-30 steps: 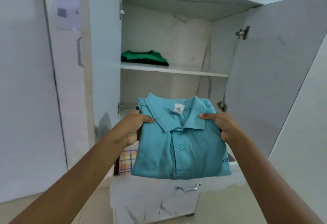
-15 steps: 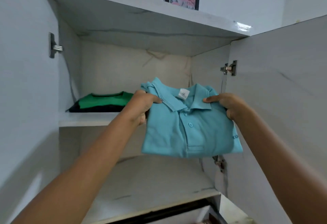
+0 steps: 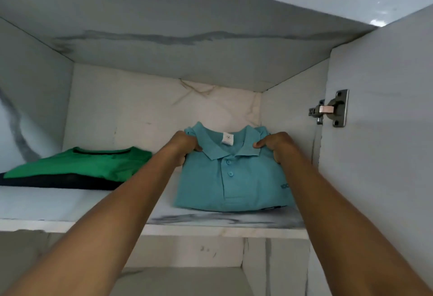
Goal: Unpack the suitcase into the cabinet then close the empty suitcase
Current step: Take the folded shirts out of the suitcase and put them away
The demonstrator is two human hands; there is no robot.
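Presently, teal polo (image 3: 234, 183): folded, flat on shelf (image 3: 58, 204), at 3 o'clock from green shirt (image 3: 82, 164).
Left hand (image 3: 185, 148): gripping shoulder at 9 o'clock of collar (image 3: 212, 149).
Right hand (image 3: 278, 146): gripping shoulder at 3 o'clock of collar.

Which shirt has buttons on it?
The blue polo shirt, on the right of the shelf. The green shirt at the left shows a plain neck, no buttons.

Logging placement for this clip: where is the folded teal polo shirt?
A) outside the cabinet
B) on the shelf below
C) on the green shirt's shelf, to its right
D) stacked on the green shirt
C: the teal polo shirt lies on the shelf right of the green shirt, apart from it.
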